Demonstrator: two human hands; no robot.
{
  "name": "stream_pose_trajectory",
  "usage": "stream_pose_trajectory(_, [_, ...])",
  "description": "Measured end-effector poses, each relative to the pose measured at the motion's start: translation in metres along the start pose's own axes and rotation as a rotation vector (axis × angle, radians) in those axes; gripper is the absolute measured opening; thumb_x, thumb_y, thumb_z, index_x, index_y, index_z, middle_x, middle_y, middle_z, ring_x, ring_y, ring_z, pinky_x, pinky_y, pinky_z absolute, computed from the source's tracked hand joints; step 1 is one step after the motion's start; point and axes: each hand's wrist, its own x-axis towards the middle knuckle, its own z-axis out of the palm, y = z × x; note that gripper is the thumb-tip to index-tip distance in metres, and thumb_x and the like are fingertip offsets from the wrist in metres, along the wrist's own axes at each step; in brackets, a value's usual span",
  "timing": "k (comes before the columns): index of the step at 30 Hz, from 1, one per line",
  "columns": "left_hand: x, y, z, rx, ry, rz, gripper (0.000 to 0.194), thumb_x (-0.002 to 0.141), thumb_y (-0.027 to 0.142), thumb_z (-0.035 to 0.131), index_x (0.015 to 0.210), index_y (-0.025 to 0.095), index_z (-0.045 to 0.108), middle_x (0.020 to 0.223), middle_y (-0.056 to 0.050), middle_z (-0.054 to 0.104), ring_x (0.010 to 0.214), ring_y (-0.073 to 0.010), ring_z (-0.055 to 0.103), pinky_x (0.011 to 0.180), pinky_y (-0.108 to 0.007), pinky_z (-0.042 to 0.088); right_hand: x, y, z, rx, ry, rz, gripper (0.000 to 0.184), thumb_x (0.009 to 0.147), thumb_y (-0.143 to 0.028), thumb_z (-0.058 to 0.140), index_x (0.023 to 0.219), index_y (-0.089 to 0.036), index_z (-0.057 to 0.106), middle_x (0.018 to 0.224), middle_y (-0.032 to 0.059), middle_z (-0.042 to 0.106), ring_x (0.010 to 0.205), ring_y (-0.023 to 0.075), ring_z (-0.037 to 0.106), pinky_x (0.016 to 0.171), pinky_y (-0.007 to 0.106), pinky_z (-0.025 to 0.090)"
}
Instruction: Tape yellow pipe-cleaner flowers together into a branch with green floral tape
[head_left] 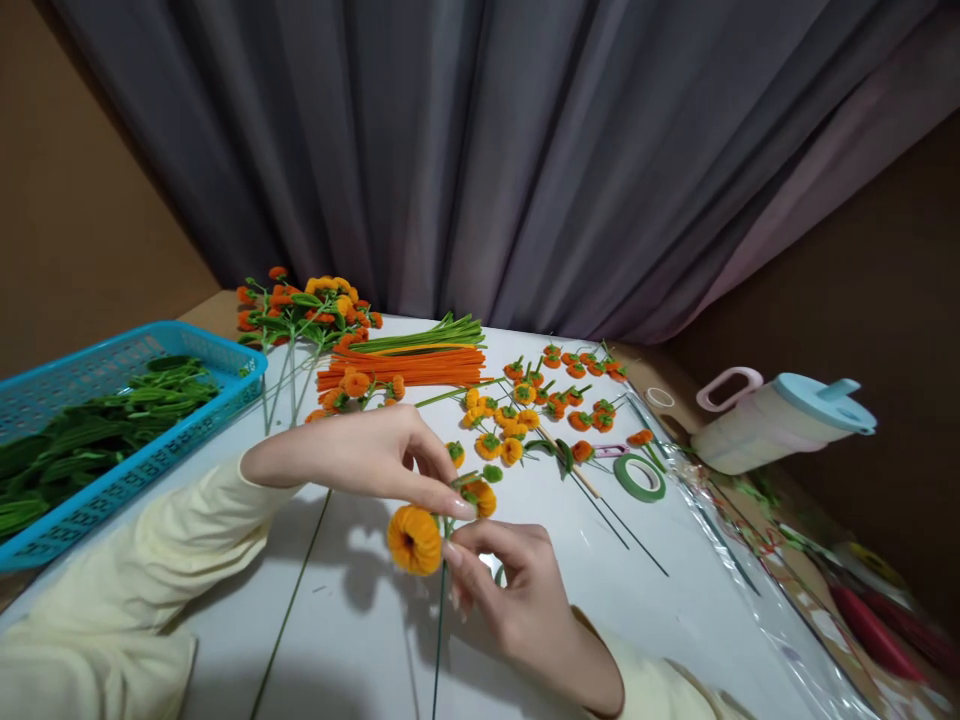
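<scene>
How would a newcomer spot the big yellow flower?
Over the white table, the left hand and right hand meet at a thin green stem. Below the left hand, just left of the stem, is the big yellow flower. Its dark centre faces the camera, and it looks larger than the bloom beside the left thumb.

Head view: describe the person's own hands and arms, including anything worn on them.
Loose, creased, pale yellow long sleeves cover both forearms. The left hand and right hand are ungloved, with slender fingers and no visible rings. The left thumbnail looks glossy.
</scene>
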Motion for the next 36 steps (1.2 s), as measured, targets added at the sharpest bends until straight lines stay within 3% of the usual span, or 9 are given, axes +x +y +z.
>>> stream_pose_trajectory(5, [0.006, -0.002, 0.001, -0.014, -0.042, 0.015, 0.025, 0.077, 0.035, 0.065, 0.082, 0.013, 0.074, 0.075, -0.005, 0.071, 0.066, -0.0139, 0.060, 0.057, -0.019, 0.042, 0.000, 0.001, 0.004, -0.035, 0.048, 0.019, 0.033, 0.087, -0.024, 0.051, 0.055, -0.016, 0.053, 0.045, -0.0023, 0.052, 0.042, 0.0083, 0.047, 0.049, 0.018, 0.040])
stream_pose_trajectory(11, [0.015, -0.015, -0.001, -0.097, -0.115, 0.138, 0.034, 0.075, 0.045, 0.065, 0.067, 0.013, 0.073, 0.064, -0.005, 0.067, 0.057, -0.0138, 0.057, 0.051, -0.021, 0.038, -0.004, 0.015, 0.010, 0.094, 0.048, 0.071, 0.032, 0.087, -0.028, 0.053, 0.058, -0.016, 0.053, 0.042, -0.0047, 0.048, 0.036, 0.0064, 0.040, 0.040, 0.017, 0.035])
stream_pose_trajectory(18, [0.004, 0.004, 0.007, 0.002, 0.058, -0.004, 0.036, 0.076, 0.046, 0.064, 0.091, 0.015, 0.073, 0.069, -0.003, 0.071, 0.060, -0.0127, 0.059, 0.052, -0.018, 0.041, -0.008, 0.012, 0.008, -0.114, 0.150, -0.057, 0.030, 0.086, -0.019, 0.052, 0.056, -0.016, 0.052, 0.043, -0.0038, 0.050, 0.039, 0.0077, 0.045, 0.044, 0.018, 0.037])
stream_pose_trajectory(22, [0.000, 0.013, 0.010, -0.002, 0.108, -0.054, 0.042, 0.085, 0.047, 0.050, 0.070, 0.013, 0.070, 0.061, -0.002, 0.067, 0.054, -0.0103, 0.056, 0.050, -0.017, 0.040, -0.008, 0.012, 0.010, -0.129, 0.154, -0.073, 0.030, 0.086, -0.019, 0.051, 0.057, -0.016, 0.054, 0.044, -0.0032, 0.052, 0.037, 0.0077, 0.045, 0.043, 0.019, 0.037])
stream_pose_trajectory(24, [0.003, 0.011, 0.008, -0.075, 0.074, -0.089, 0.037, 0.087, 0.041, 0.049, 0.072, 0.013, 0.069, 0.064, -0.002, 0.068, 0.057, -0.0107, 0.058, 0.053, -0.017, 0.042, -0.008, 0.014, 0.011, -0.093, 0.167, -0.041, 0.029, 0.086, -0.021, 0.053, 0.057, -0.016, 0.054, 0.043, -0.0036, 0.051, 0.036, 0.0073, 0.043, 0.041, 0.019, 0.036])
stream_pose_trajectory(28, [0.010, 0.004, -0.003, -0.219, -0.062, -0.152, 0.024, 0.083, 0.029, 0.054, 0.102, 0.018, 0.065, 0.070, 0.002, 0.069, 0.066, -0.0117, 0.061, 0.059, -0.017, 0.045, -0.008, 0.019, 0.011, 0.041, 0.138, 0.043, 0.030, 0.086, -0.025, 0.055, 0.057, -0.016, 0.053, 0.040, -0.0039, 0.051, 0.034, 0.0072, 0.044, 0.040, 0.018, 0.037])
stream_pose_trajectory(33, [0.012, -0.003, -0.014, -0.273, -0.204, -0.104, 0.023, 0.084, 0.023, 0.054, 0.105, 0.017, 0.064, 0.084, -0.002, 0.071, 0.080, -0.0132, 0.064, 0.070, -0.018, 0.046, -0.006, 0.022, 0.010, 0.251, 0.038, 0.170, 0.029, 0.085, -0.033, 0.056, 0.061, -0.017, 0.052, 0.045, -0.0023, 0.055, 0.034, 0.0085, 0.050, 0.036, 0.017, 0.038])
stream_pose_trajectory(36, [0.011, -0.004, -0.015, -0.197, -0.225, -0.091, 0.026, 0.086, 0.023, 0.051, 0.108, 0.015, 0.063, 0.093, -0.006, 0.071, 0.083, -0.0143, 0.063, 0.072, -0.019, 0.047, -0.006, 0.021, 0.010, 0.193, 0.051, 0.157, 0.030, 0.085, -0.031, 0.055, 0.059, -0.017, 0.052, 0.043, -0.0024, 0.053, 0.033, 0.0084, 0.049, 0.037, 0.017, 0.038])
